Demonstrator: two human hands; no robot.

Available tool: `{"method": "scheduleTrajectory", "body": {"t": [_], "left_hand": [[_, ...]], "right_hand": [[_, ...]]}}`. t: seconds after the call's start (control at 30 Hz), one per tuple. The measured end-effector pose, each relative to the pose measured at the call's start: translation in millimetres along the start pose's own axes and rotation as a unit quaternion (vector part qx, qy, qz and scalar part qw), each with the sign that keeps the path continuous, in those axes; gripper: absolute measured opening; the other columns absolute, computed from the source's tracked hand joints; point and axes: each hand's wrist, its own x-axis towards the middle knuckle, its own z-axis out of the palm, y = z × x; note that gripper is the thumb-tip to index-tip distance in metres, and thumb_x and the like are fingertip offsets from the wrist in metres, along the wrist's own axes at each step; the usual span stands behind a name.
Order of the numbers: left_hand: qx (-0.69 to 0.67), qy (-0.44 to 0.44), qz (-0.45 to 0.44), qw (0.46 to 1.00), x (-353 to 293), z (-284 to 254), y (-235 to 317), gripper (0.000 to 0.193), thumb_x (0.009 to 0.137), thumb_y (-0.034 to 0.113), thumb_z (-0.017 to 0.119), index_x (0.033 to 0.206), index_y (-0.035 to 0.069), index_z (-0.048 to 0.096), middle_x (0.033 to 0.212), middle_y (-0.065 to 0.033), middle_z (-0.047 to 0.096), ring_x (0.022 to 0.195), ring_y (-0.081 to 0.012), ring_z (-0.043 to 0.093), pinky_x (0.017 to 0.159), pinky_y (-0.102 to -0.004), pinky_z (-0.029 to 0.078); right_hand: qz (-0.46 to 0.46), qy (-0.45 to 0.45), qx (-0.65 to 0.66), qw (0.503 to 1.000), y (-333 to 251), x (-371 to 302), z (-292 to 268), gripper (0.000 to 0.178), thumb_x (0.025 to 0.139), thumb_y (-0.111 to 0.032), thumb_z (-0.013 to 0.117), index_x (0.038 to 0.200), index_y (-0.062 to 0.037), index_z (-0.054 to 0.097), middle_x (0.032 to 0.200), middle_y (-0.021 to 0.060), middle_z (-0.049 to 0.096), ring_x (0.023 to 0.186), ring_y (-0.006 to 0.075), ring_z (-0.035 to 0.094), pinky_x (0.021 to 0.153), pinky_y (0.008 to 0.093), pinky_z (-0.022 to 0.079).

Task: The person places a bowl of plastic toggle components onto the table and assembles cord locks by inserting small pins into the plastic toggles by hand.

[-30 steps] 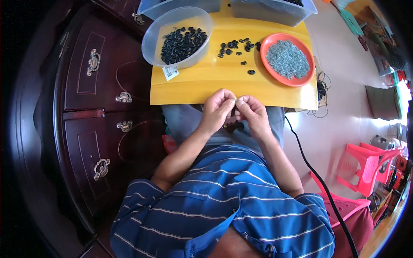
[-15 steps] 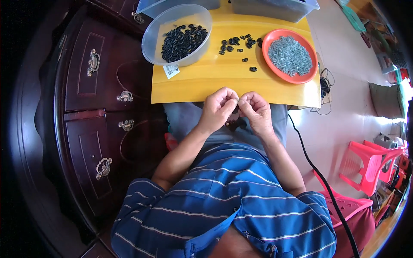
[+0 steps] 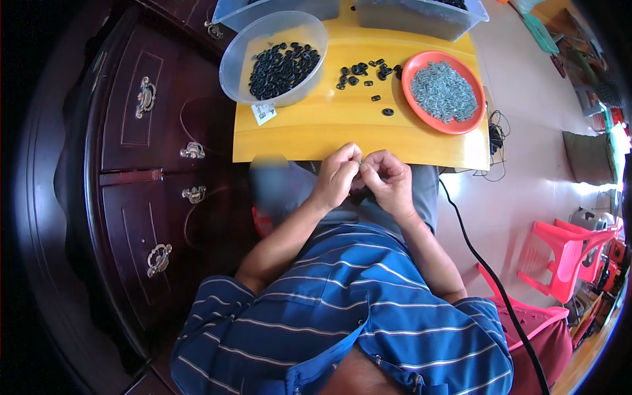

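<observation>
My left hand (image 3: 336, 178) and my right hand (image 3: 388, 183) meet at the near edge of the yellow table, above my lap. Both are closed in a pinch, thumb against fingers, with the fingertips touching or nearly so. Whatever they hold is too small and hidden to name. Ahead of them lie loose black oval pieces (image 3: 388, 112) with holes. A translucent round tub (image 3: 227, 72) at the far left holds many similar black pieces (image 3: 283, 69). At the right, an orange-red plate (image 3: 409, 99) bears a heap of small silvery screw-like pieces (image 3: 444, 92).
Two clear bins (image 3: 415, 25) stand at the table's (image 3: 296, 141) far edge. Dark wooden drawers (image 3: 141, 99) rise at my left. A black cable (image 3: 464, 227) runs down at my right, near pink plastic chairs (image 3: 556, 250) on the floor.
Both hands stay pinched together at the table edge, with small shifts of the fingers. The view has tilted slightly, so the table sits a little lower. A blurred patch shows over my left knee.
</observation>
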Motion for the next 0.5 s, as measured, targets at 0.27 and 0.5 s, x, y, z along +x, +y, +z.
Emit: {"method": "scheduleTrajectory", "body": {"t": [0.27, 0.5], "left_hand": [[0.030, 0.019, 0.073, 0.997, 7, -3, -7, 0.013, 0.087, 0.008, 0.045, 0.078, 0.004, 0.052, 0.064, 0.0004, 0.047, 0.058, -0.0094, 0.043, 0.054, -0.0272, 0.037], [-0.149, -0.043, -0.112, 0.982, 4, 0, -13, 0.016, 0.087, 0.011, 0.045, 0.079, 0.004, 0.056, 0.060, -0.0011, 0.051, 0.047, -0.0082, 0.043, 0.042, -0.0239, 0.033]], "right_hand": [[-0.003, 0.016, 0.020, 1.000, 0, 4, 1, 0.005, 0.089, -0.006, 0.070, 0.090, -0.0036, 0.066, 0.069, -0.0012, 0.064, 0.062, 0.0045, 0.059, 0.058, 0.0223, 0.049], [-0.203, 0.017, -0.223, 0.953, -21, 6, -11, 0.006, 0.082, -0.003, 0.071, 0.085, -0.0051, 0.067, 0.067, 0.0059, 0.067, 0.061, 0.0119, 0.067, 0.057, 0.0273, 0.053]]}}
